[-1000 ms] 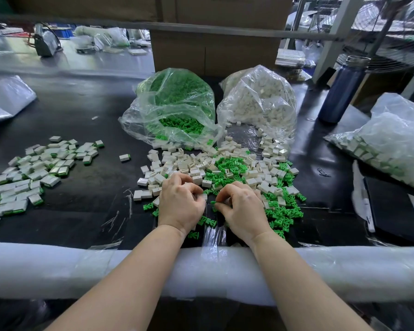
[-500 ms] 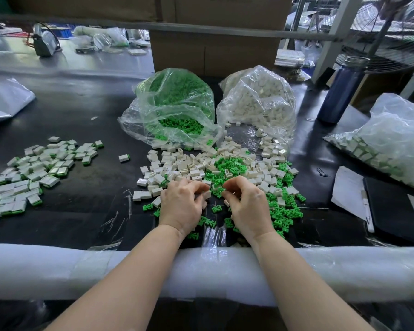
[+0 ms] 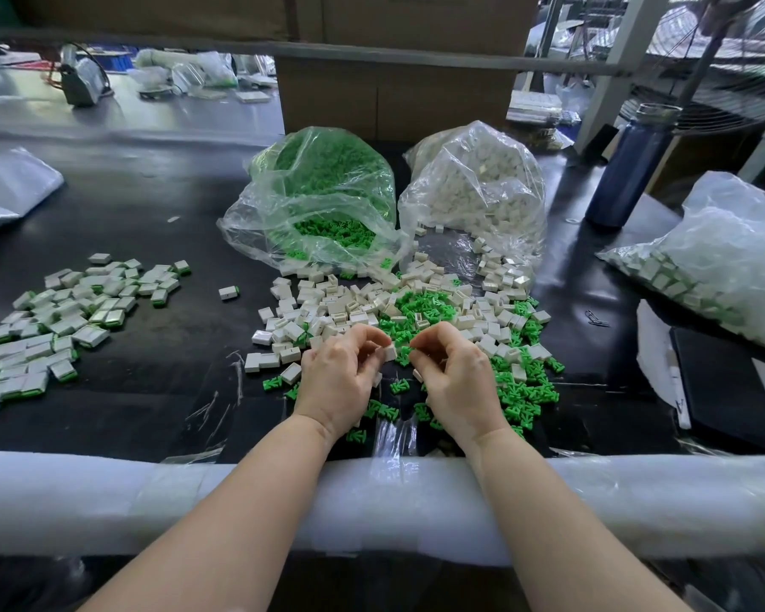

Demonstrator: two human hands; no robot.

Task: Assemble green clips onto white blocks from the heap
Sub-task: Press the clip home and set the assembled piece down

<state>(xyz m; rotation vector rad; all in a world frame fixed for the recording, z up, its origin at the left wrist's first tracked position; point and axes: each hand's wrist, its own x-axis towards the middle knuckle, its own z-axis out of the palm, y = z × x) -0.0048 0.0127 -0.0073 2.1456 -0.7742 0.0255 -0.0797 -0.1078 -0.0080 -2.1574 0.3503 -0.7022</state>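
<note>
A heap of loose white blocks [image 3: 336,309] and green clips [image 3: 420,304] lies in the middle of the black table. My left hand [image 3: 341,377] pinches a white block [image 3: 389,352] just above the heap's near edge. My right hand [image 3: 453,373] hovers a finger's width to its right, fingers curled with thumb and forefinger pinched together; what it holds is hidden. More green clips [image 3: 526,390] are scattered to the right of that hand.
Finished blocks with green clips [image 3: 63,315] spread over the left of the table. Behind the heap stand an open bag of green clips [image 3: 323,187] and a bag of white blocks [image 3: 478,187]. Another bag [image 3: 725,254], a blue bottle [image 3: 628,165] and a dark notebook [image 3: 725,386] lie right. A padded rail [image 3: 107,501] lines the near edge.
Both hands have moved away from me to the heap's near edge and lifted slightly. The left hand now shows a white block at its fingertips.
</note>
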